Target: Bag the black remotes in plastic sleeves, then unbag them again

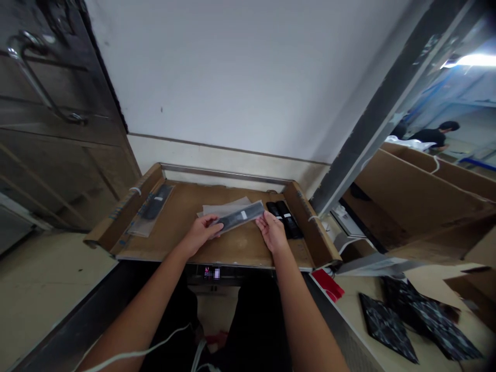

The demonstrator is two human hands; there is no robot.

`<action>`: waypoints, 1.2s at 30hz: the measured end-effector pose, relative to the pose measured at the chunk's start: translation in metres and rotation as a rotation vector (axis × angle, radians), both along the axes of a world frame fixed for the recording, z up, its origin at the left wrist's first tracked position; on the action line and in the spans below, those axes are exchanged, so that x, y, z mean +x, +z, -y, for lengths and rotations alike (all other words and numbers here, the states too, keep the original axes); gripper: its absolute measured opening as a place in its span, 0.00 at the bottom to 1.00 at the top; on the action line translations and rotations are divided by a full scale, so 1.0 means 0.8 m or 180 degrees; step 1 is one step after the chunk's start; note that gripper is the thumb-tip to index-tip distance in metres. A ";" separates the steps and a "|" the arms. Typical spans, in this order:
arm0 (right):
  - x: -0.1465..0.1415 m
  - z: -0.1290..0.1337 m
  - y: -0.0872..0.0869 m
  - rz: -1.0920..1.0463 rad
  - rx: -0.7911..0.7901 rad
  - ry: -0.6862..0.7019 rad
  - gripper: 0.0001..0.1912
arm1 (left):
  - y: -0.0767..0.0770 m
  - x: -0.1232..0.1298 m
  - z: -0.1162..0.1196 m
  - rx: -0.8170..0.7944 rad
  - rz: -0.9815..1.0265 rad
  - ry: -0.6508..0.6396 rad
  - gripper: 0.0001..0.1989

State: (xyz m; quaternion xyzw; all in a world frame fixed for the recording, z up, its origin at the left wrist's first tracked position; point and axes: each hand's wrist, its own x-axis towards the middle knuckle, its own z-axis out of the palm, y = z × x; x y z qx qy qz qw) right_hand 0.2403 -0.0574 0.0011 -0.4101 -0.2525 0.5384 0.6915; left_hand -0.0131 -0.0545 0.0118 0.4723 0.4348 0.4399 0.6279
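A dark strip with a white label, in a clear plastic sleeve (241, 215), is held slantwise above the cardboard-lined tray (182, 206). My left hand (201, 233) pinches its left end, thumb on top. Its right end is gripped between the fingers and thumb of my right hand (271, 228). Beneath and behind it lie translucent empty-looking sleeves (225, 207). To the right of my right hand are two black labelled items (290, 219), side by side. A bagged dark item (156, 201) rests at the tray's left side.
Folded cardboard walls (129, 204) edge the tray, against a white wall (232, 77). A metal door with a handle (42, 88) stands left. At right are a large cardboard box (426, 201), a red piece (328, 285), black patterned packages (387, 323) and a distant person (434, 136).
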 end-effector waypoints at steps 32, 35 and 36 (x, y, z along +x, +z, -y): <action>-0.107 -0.040 0.207 0.3600 0.1270 -0.0080 0.07 | 0.000 -0.004 0.002 0.0610 0.0113 -0.0397 0.23; -0.092 -0.055 0.227 0.2633 0.0999 -0.0464 0.06 | -0.002 -0.005 0.002 0.0747 -0.0020 -0.0413 0.22; -0.083 -0.060 0.236 0.2396 0.0933 -0.0596 0.05 | -0.002 -0.005 0.002 0.0794 -0.0080 -0.0427 0.22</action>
